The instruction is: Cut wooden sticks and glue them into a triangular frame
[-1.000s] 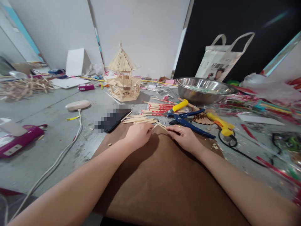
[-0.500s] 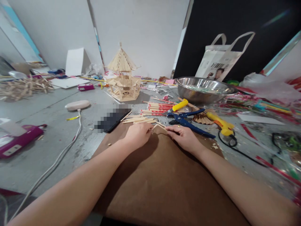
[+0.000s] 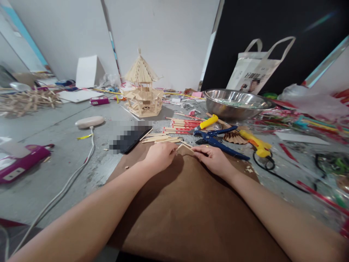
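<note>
My left hand [image 3: 159, 155] and my right hand [image 3: 214, 158] rest on the far end of a brown board [image 3: 188, 207]. Both are closed in a pinch on thin wooden sticks [image 3: 184, 145] that meet in a small peak between them. Just beyond lie loose wooden sticks [image 3: 160, 138] and red-tipped sticks [image 3: 180, 126]. A stick-built pagoda model [image 3: 142, 87] stands further back.
Blue-handled cutters [image 3: 215, 140], a yellow-handled knife [image 3: 207, 122] and a yellow glue gun [image 3: 257, 145] lie right of the hands. A steel bowl [image 3: 237, 103] and a tote bag [image 3: 257, 67] stand behind. A phone [image 3: 131, 137], white cable [image 3: 68, 185] and pink case [image 3: 19, 163] lie left.
</note>
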`<state>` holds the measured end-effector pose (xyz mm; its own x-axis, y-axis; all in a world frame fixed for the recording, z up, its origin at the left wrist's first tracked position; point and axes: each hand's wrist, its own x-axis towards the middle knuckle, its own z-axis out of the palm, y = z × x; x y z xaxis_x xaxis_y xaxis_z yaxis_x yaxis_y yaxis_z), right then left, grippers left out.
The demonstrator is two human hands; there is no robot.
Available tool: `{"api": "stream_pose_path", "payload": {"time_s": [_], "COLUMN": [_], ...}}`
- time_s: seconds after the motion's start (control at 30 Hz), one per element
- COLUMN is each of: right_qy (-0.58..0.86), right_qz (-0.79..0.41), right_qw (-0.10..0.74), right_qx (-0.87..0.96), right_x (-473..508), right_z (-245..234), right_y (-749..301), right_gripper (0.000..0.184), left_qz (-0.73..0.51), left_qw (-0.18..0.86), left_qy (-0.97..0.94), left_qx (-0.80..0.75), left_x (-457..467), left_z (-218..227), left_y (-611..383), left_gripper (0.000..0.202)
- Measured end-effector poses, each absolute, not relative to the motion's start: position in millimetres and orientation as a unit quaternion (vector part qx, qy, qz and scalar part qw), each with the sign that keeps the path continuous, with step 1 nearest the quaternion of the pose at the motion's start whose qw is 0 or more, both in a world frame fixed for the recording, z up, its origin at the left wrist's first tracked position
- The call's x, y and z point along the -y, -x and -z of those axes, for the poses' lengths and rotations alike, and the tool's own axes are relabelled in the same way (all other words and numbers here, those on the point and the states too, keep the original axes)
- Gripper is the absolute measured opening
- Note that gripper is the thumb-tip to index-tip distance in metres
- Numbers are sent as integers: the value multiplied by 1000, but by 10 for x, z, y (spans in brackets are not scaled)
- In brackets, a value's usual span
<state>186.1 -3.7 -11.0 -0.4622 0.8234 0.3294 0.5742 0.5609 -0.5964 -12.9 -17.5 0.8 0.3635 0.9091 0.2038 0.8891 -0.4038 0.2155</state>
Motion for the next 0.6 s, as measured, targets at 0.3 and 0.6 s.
{"api": "stream_pose_path", "payload": {"time_s": [0.3,0.6], "right_qy": [425,420], "right_qz": [-200,-206], "right_qw": [297,299], "right_qx": [832,832], "right_x": [32,38], "right_z": [116,112], "right_y": [-1871,-1869], "right_gripper": [23,23], "left_qz": [-152,-152], "left_qw": [36,43], "left_qy": [-825,-824], "left_qx": [-543,-545], "left_x": [181,181], "left_z": [-12,-9], "left_y": [124,126], "left_gripper": [21,23]}}
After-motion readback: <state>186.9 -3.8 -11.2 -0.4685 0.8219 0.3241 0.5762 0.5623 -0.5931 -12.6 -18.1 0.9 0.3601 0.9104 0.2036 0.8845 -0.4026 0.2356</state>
